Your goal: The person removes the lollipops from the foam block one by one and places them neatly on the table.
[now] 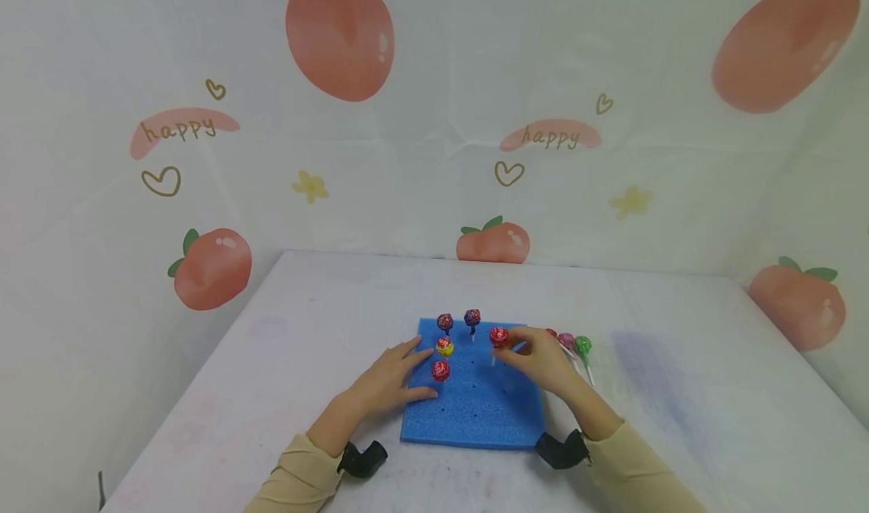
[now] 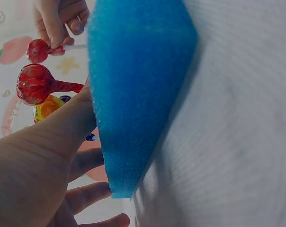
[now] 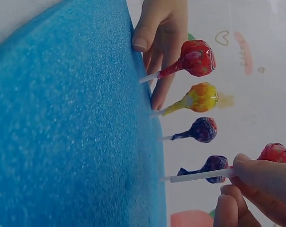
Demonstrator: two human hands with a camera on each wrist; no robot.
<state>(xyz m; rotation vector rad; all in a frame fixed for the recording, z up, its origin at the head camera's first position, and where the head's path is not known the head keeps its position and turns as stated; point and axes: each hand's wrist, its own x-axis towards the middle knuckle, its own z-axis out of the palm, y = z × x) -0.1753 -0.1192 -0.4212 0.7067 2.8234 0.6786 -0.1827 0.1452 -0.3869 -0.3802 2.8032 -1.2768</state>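
Note:
My right hand [image 1: 543,356] pinches a red lollipop [image 1: 498,336] just under its wrapped head, over the right part of a blue foam board [image 1: 489,422]. Its white stick [image 3: 200,175] points at the board, and the bare tip shows just off the surface. My left hand [image 1: 387,381] rests with spread fingers on the board's left edge. Standing in the board are another red lollipop [image 3: 197,57], a yellow lollipop [image 3: 202,97] and two dark purple lollipops [image 3: 203,129] [image 1: 472,317]. Small dark holes dot the board's surface.
Beside the board on the right, a green lollipop [image 1: 582,345] and a pink lollipop [image 1: 566,339] lie on the white table [image 1: 326,287], with a red one [image 1: 551,333] partly hidden by my right hand. A patterned cloth [image 1: 407,158] hangs behind the table.

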